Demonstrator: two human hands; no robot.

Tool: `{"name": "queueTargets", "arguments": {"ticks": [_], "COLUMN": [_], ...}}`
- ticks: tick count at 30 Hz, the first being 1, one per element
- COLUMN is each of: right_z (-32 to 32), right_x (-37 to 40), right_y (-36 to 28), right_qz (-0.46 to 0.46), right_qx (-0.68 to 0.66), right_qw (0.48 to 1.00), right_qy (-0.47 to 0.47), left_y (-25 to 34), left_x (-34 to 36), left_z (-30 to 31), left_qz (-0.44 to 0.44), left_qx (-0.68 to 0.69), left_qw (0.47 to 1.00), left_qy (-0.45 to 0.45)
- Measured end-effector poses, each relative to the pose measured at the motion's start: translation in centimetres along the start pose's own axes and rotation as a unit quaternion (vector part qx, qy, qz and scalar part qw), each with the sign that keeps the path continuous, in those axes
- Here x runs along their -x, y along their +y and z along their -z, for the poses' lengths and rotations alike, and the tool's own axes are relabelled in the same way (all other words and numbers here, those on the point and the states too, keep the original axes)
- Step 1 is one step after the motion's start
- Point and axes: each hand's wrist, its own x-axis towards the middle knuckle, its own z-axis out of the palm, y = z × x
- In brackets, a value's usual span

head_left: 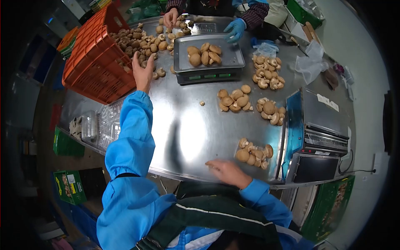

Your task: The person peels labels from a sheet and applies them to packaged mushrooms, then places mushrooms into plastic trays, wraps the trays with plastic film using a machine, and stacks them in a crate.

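My left hand (pixel 143 73) reaches to the mouth of the tipped orange crate (pixel 98 58), its thumb and fingers apart. It is at the edge of a heap of brown mushrooms (pixel 143 43) spilling onto the metal table (pixel 179 121). I see nothing held in it. Low over the near edge of the table is my right hand (pixel 228 171), slightly blurred, fingers stretched to the left and nothing visible in them. Right of it sits a clear tray of mushrooms (pixel 253 154). A scale (pixel 208 77) with several mushrooms (pixel 204 55) on its pan stands farther back.
Across the table a person works with one bare hand (pixel 171 18) and one blue-gloved hand (pixel 236 30). More mushroom portions (pixel 235 99) lie right of the scale. A wrapping machine (pixel 318 129) occupies the right side. Clear plastic trays (pixel 109 121) are stacked at the left edge.
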Motion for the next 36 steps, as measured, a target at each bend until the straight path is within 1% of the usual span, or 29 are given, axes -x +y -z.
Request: {"name": "queueTargets", "arguments": {"ticks": [1, 2, 3, 4, 5, 6, 7, 8, 10, 11, 12, 13, 14, 15, 16, 17, 19, 21, 24, 26, 27, 29, 31, 33, 34, 35, 36], "right_z": [1.3, 2.9, 4.1, 5.5, 7.9, 10.4, 12.6, 14.6, 17.9, 18.8, 19.4, 20.0, 20.5, 21.3, 21.6, 21.8, 21.8, 21.4, 21.9, 22.6, 23.2, 24.0, 24.6, 25.8, 26.7, 27.3, 27.6], "right_x": [-1.3, -3.0, -5.0, -7.4, -9.9, -12.6, -15.5, -18.5, -24.3, -27.2, -29.9, -31.4, -32.3, -32.8, -33.2, -33.4, -33.2, -33.0, -31.7, -29.6, -28.3, -24.4, -20.3, -14.9, -11.5, -8.6, -6.1], "right_y": [0.4, 0.9, 2.3, 4.0, 5.1, 6.1, 7.0, 8.1, 11.8, 14.1, 16.4, 16.7, 17.2, 15.9, 15.7, 16.0, 16.9, 16.7, 15.4, 15.0, 14.1, 12.6, 13.3, 11.0, 10.5, 10.1, 9.9], "right_qz": [-0.035, -0.071, -0.086, -0.098, -0.112, -0.124, -0.110, -0.094, -0.105, -0.102, -0.116, -0.130, -0.128, -0.196, -0.264, -0.264, -0.225, -0.227, -0.217, -0.188, -0.194, -0.153, -0.117, -0.140, -0.157, -0.170, -0.180], "right_qx": [-0.029, -0.058, -0.131, -0.201, -0.133, -0.064, -0.071, -0.079, -0.063, -0.063, -0.021, 0.021, 0.020, 0.019, 0.018, 0.016, -0.160, -0.163, -0.174, -0.198, -0.197, -0.234, -0.203, -0.194, -0.189, -0.196, -0.205], "right_qw": [0.999, 0.996, 0.987, 0.972, 0.977, 0.976, 0.966, 0.953, 0.935, 0.936, 0.933, 0.928, 0.929, 0.936, 0.935, 0.935, 0.930, 0.928, 0.923, 0.920, 0.916, 0.918, 0.928, 0.921, 0.909, 0.903, 0.900], "right_qy": [-0.005, -0.009, 0.034, 0.077, 0.122, 0.165, 0.222, 0.277, 0.334, 0.332, 0.340, 0.348, 0.347, 0.293, 0.236, 0.235, 0.241, 0.247, 0.268, 0.280, 0.290, 0.283, 0.289, 0.308, 0.338, 0.342, 0.341], "left_y": [-0.3, -0.6, -1.1, -2.2, -2.3, -2.3, -2.6, -3.8, -5.3, -4.7, -3.6, -3.5, -3.6, -3.3, -2.8, -2.1, -2.4, -2.0, -0.8, 0.5, 1.9, 4.4, 6.9, 10.6, 12.8, 14.5, 15.6], "left_x": [-0.3, -0.7, -1.0, -1.0, -0.9, -0.5, -0.3, -0.4, -0.6, -0.9, -1.2, -1.5, -1.7, -1.7, -1.6, -1.3, -0.4, 0.6, 1.6, 2.5, 3.0, 4.2, 5.7, 8.0, 9.3, 10.6, 12.0], "left_z": [-0.8, -1.8, -2.9, -4.3, -5.5, -6.7, -8.0, -9.6, -12.4, -13.0, -13.2, -13.7, -14.3, -14.3, -14.1, -13.9, -14.3, -14.9, -15.2, -14.4, -13.7, -12.3, -11.6, -11.0, -11.1, -11.4, -12.0], "left_qz": [0.001, 0.060, 0.117, 0.135, 0.174, 0.192, 0.210, 0.204, 0.178, 0.178, 0.203, 0.228, 0.307, 0.308, 0.332, 0.355, 0.359, 0.341, 0.340, 0.322, 0.306, 0.270, 0.238, 0.248, 0.248, 0.252, 0.233], "left_qx": [0.000, 0.115, 0.228, 0.256, 0.233, 0.206, 0.178, 0.137, 0.068, 0.067, 0.063, 0.058, 0.136, 0.134, 0.161, 0.188, 0.196, 0.207, 0.218, 0.231, 0.246, 0.208, 0.246, 0.274, 0.284, 0.291, 0.304], "left_qw": [1.000, 0.989, 0.958, 0.944, 0.935, 0.930, 0.923, 0.924, 0.928, 0.929, 0.916, 0.902, 0.868, 0.869, 0.857, 0.842, 0.833, 0.844, 0.843, 0.846, 0.848, 0.864, 0.833, 0.820, 0.811, 0.805, 0.794], "left_qy": [-0.001, -0.065, -0.127, -0.159, -0.204, -0.236, -0.267, -0.292, -0.322, -0.319, -0.340, -0.361, -0.365, -0.362, -0.361, -0.360, -0.373, -0.359, -0.355, -0.358, -0.356, -0.371, -0.436, -0.437, -0.447, -0.452, -0.473]}}
